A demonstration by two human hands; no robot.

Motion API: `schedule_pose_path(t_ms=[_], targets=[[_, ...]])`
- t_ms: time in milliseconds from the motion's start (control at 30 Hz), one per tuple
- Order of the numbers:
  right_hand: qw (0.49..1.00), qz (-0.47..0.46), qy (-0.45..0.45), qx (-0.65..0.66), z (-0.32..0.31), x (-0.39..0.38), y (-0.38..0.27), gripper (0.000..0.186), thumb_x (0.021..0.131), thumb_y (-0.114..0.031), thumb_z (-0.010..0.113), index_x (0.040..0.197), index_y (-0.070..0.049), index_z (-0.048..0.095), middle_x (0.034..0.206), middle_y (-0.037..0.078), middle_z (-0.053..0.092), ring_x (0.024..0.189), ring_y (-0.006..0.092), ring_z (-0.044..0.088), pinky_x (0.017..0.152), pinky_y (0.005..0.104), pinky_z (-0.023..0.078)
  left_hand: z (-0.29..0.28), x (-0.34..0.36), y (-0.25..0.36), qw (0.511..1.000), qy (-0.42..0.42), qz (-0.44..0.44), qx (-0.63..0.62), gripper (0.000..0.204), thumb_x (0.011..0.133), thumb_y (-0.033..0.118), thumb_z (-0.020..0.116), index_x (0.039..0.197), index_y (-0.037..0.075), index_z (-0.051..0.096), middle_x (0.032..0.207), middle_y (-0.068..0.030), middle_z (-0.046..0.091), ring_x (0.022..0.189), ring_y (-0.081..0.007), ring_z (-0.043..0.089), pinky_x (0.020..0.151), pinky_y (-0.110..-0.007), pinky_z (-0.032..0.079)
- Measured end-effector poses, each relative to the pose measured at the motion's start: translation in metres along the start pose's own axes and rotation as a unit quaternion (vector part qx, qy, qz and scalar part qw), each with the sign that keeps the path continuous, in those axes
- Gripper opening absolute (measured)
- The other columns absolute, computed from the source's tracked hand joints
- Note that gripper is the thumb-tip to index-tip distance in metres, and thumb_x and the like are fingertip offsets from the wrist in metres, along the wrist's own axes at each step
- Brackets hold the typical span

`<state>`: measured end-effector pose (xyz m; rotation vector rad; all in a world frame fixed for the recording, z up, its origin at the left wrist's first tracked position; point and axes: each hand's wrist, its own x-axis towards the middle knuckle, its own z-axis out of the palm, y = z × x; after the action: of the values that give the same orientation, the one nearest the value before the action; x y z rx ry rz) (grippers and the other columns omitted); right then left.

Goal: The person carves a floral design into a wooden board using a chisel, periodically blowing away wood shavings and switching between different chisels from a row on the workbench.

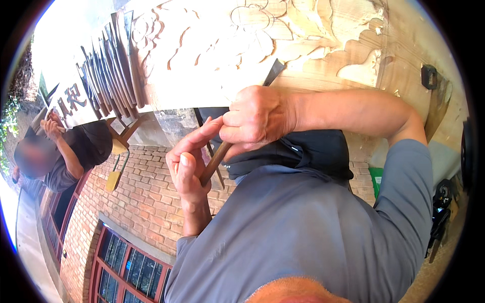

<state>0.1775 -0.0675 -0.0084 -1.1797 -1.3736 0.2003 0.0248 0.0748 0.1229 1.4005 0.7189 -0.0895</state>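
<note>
A chisel with a wooden handle (pixel 216 162) and a flat, flared metal blade (pixel 275 71) slants over the near edge of a carved wooden panel (pixel 313 76). My right hand (pixel 260 116) is closed around its shaft, just below the blade. My left hand (pixel 189 161) is open, its fingers stretched toward my right fist and its thumb raised. The handle's butt end lies against the heel of that palm. Flower and leaf shapes are cut and drawn on the panel, though strong light washes out part of them.
Several chisels (pixel 108 76) lie in a row on the left of the panel. At far left another person (pixel 76 146) works with their hands at the same surface. A black block-shaped tool (pixel 429 77) rests at right. Below are brick paving (pixel 146 177) and a red-framed window (pixel 129 267).
</note>
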Motion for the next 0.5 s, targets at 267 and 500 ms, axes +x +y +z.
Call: schedule_pose_path(t_ms=[267,500], targets=[[0.996,0.084,-0.018,0.024,-0.010,0.001,0.006,0.049,0.086,-0.050,0.084,0.114,-0.012,0.073,0.106,0.006,0.071,0.101,0.0272,0.070,0.085,0.0420,0.059,-0.006,0.039,0.012,0.997,-0.047,0.044,0.047,0.077,0.105,0.061,0.057,0.115,-0.014,0.074,0.125,-0.0279,0.075,0.126,-0.0362,0.069,0.117,-0.047,0.045],[0.992,0.026,-0.020,-0.124,-0.026,0.036,-0.006,0.039,0.088,-0.049,0.084,0.093,-0.013,0.073,0.084,0.004,0.069,0.071,0.0207,0.071,0.063,0.0356,0.058,-0.030,0.030,0.018,0.999,0.051,0.016,-0.011,0.050,0.106,0.041,0.066,0.107,-0.008,0.076,0.103,-0.0129,0.077,0.096,-0.0177,0.069,0.092,-0.033,0.053]])
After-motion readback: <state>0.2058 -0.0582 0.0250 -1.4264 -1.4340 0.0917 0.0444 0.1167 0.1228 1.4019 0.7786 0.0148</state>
